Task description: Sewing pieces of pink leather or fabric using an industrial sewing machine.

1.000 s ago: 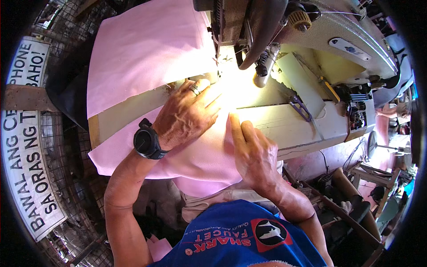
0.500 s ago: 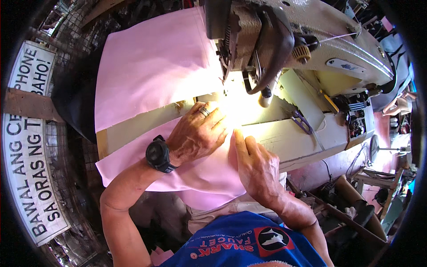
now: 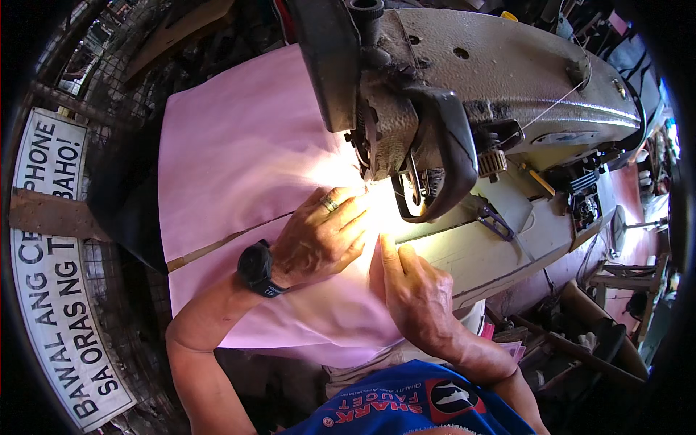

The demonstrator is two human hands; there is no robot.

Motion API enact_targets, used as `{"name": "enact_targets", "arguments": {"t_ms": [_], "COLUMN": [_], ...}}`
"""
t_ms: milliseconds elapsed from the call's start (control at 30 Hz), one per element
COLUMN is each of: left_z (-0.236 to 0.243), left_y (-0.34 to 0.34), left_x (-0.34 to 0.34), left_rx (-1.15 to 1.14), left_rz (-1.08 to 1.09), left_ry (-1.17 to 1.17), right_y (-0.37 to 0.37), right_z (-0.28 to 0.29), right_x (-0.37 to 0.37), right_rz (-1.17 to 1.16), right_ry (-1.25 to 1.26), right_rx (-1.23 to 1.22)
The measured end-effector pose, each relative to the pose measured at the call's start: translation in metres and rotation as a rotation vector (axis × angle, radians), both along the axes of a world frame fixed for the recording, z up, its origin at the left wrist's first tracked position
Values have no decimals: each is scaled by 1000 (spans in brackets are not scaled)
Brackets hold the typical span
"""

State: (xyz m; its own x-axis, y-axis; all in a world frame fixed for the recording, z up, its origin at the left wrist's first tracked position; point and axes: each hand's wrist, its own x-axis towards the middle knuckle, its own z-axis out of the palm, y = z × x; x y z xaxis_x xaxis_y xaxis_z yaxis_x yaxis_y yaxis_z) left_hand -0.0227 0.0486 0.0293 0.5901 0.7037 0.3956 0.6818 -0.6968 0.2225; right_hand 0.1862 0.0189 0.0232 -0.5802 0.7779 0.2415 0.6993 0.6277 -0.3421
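Observation:
A pink leather-like sheet [image 3: 232,145] spreads over the bed left of the sewing machine [image 3: 507,80]. Nearer me, a second pink piece [image 3: 210,290] drapes over the front edge, a thin slit between the two at the left. My left hand [image 3: 319,235], with a ring and a black watch [image 3: 256,264], rests on the near piece, its slightly bent fingers reaching toward the needle area. My right hand [image 3: 420,290] is closed at that piece's right edge, forefinger on top and the other fingers curled. Bright lamp glare washes out the fingertips and the stitching point.
On the machine bed to the right lie small scissors [image 3: 496,223] and a yellow-handled tool [image 3: 540,183]. A wire-mesh wall with a white sign [image 3: 61,275] stands at the left. Wooden frames and a rolled brown piece [image 3: 605,326] are at the lower right.
The wide strip of bed between the two pink pieces has narrowed to a thin slit at the left. Both hands keep nearly the same places. The view has tilted slightly, so the machine appears lower.

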Motion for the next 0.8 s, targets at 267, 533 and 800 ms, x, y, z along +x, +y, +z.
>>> {"name": "enact_targets", "arguments": {"t_ms": [267, 533, 800], "left_z": [1, -7, -16], "left_y": [4, 15, 27], "left_x": [-1, -7, -18], "left_rx": [-37, 37, 54], "left_rz": [7, 15, -5], "left_ry": [-51, -18, -138], "right_y": [1, 13, 22], "right_z": [1, -4, -4], "right_x": [-2, -4, -11], "right_rz": [-5, 15, 27], "right_ry": [-9, 13, 8], "right_rx": [-5, -8, -40]}}
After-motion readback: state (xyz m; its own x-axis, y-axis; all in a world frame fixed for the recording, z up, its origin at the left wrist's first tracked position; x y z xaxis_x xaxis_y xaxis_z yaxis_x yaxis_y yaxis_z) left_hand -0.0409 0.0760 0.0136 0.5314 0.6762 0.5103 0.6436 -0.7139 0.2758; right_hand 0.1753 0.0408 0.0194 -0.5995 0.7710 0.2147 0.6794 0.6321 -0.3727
